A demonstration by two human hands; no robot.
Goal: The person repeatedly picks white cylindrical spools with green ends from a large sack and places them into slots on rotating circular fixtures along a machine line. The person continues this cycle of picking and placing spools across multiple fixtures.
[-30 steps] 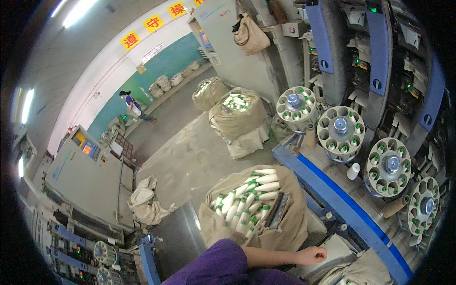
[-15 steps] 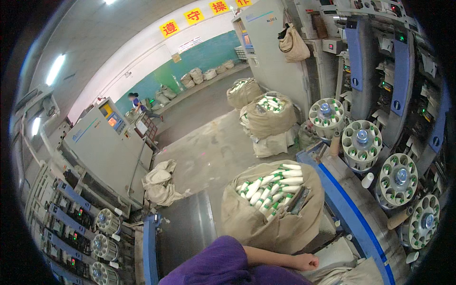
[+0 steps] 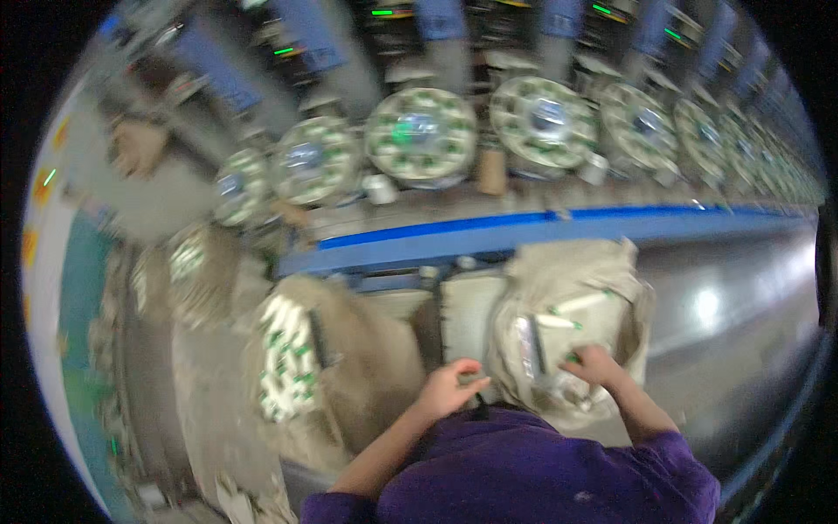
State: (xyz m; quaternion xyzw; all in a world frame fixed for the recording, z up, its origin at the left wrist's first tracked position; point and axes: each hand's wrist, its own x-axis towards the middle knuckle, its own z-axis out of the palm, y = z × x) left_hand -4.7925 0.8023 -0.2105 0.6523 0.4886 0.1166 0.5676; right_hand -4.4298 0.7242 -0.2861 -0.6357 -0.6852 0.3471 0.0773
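Note:
My right hand point(image 3: 594, 365) is closed over the right-hand cloth sack point(image 3: 559, 258), at a small green end that looks like the tip of a yarn bobbin; the rest is hidden. Two white yarn bobbins with green ends, one of them a bobbin point(image 3: 559, 323) near that hand, lie in the sack. A dark flat bar point(image 3: 530, 345) stands at the sack's left side. My left hand point(image 3: 448, 389) hangs left of this sack, fingers curled round something dark and small, too blurred to name.
A fuller sack point(image 3: 375, 367) of green-ended bobbins stands left, with more sacks point(image 3: 201, 271) beyond. Ahead runs a blue machine rail point(image 3: 436, 231). Behind it stand several round bobbin magazines point(image 3: 422, 131), and a brown cone point(image 3: 491, 171) sits among them. A grey floor strip point(image 3: 724, 341) lies right.
My view has swung right from the aisle to face the machine row. Both hands now show, the right over the second sack, the left beside it; only one hand showed before.

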